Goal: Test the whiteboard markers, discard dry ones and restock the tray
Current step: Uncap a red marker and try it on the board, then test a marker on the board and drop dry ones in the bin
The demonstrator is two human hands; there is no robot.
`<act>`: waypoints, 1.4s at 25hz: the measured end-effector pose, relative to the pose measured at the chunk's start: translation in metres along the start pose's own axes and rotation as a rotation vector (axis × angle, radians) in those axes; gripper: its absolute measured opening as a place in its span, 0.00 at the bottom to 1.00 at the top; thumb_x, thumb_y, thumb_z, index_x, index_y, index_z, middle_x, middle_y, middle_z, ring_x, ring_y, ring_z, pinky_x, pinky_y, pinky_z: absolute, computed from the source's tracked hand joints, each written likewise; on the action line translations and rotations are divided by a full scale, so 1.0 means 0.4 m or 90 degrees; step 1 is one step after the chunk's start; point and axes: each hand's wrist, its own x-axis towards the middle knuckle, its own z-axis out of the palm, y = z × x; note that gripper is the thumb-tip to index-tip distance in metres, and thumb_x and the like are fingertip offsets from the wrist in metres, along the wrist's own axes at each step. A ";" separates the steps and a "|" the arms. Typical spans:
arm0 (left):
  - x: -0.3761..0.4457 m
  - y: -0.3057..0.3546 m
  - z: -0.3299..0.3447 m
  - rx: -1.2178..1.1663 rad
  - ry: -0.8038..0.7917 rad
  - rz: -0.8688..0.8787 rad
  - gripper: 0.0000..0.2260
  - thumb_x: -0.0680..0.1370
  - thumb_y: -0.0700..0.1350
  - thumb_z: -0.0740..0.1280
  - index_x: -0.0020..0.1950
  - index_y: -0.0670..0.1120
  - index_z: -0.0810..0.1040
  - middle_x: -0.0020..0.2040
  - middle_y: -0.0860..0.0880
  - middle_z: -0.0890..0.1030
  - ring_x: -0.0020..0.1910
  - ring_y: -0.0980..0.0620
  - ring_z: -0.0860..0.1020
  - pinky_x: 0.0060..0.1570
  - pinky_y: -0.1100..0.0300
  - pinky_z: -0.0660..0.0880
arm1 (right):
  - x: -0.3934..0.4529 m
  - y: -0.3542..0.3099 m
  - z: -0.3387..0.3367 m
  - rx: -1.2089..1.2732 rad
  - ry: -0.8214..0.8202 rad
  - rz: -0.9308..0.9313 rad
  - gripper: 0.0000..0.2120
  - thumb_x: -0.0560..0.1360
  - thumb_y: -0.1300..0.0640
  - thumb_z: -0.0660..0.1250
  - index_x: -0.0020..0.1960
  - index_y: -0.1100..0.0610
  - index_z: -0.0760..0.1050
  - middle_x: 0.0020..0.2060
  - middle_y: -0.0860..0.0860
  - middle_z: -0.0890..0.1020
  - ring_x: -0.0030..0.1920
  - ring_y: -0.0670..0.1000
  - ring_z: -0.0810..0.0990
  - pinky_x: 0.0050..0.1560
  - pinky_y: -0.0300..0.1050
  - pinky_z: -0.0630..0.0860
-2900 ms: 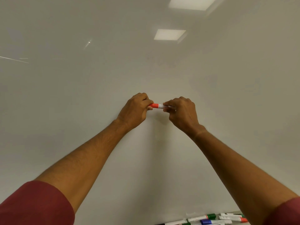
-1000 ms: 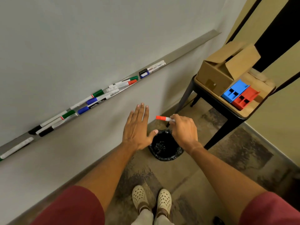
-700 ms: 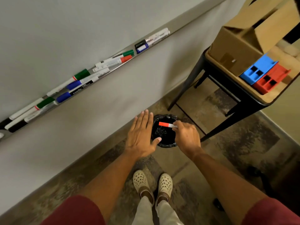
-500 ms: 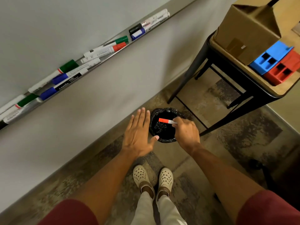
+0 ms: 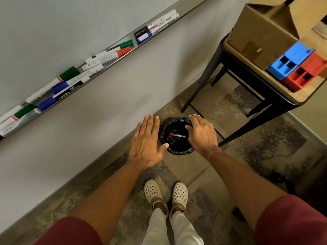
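Observation:
A red-capped white marker (image 5: 177, 135) lies inside the small bin lined with a black bag (image 5: 184, 151) on the floor. My right hand (image 5: 203, 134) hovers over the bin's right rim with fingers spread and holds nothing. My left hand (image 5: 147, 140) hangs flat and open just left of the bin. Along the wall runs the metal whiteboard tray (image 5: 113, 58), which holds several capped markers in green, blue, red and black.
A black-legged stool-like table (image 5: 251, 96) at the right carries a cardboard box (image 5: 261, 30) and blue (image 5: 290, 63) and red (image 5: 306, 75) plastic holders. My feet in cream clogs (image 5: 166, 193) stand on the patterned floor just before the bin.
I turned from the whiteboard down to the bin. My right hand carried the red-capped marker over the bin and let it go; it now lies inside, and the hand is spread.

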 end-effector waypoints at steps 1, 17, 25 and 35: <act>-0.001 0.001 -0.006 0.001 0.002 -0.002 0.41 0.76 0.66 0.54 0.78 0.44 0.39 0.78 0.42 0.41 0.77 0.46 0.40 0.76 0.49 0.43 | -0.001 -0.003 -0.009 0.000 0.002 -0.005 0.18 0.78 0.56 0.65 0.65 0.63 0.73 0.62 0.63 0.78 0.64 0.61 0.75 0.64 0.57 0.72; -0.088 0.007 -0.219 0.024 0.110 -0.047 0.41 0.77 0.65 0.54 0.77 0.47 0.35 0.78 0.43 0.38 0.77 0.46 0.38 0.75 0.49 0.41 | -0.036 -0.155 -0.257 -0.082 0.044 -0.147 0.31 0.77 0.41 0.57 0.73 0.59 0.63 0.72 0.60 0.67 0.73 0.59 0.64 0.73 0.55 0.60; -0.211 -0.074 -0.343 0.028 0.182 -0.149 0.41 0.76 0.68 0.53 0.77 0.48 0.34 0.77 0.45 0.35 0.76 0.47 0.35 0.74 0.51 0.36 | -0.041 -0.341 -0.391 -0.118 0.069 -0.264 0.35 0.78 0.37 0.52 0.78 0.57 0.54 0.76 0.58 0.58 0.77 0.57 0.55 0.75 0.53 0.50; -0.440 -0.308 -0.435 0.027 0.261 -0.288 0.41 0.76 0.68 0.51 0.76 0.48 0.32 0.77 0.45 0.34 0.76 0.47 0.34 0.75 0.49 0.39 | -0.093 -0.694 -0.397 -0.112 0.090 -0.409 0.37 0.78 0.36 0.49 0.78 0.58 0.51 0.77 0.57 0.55 0.77 0.56 0.52 0.75 0.51 0.45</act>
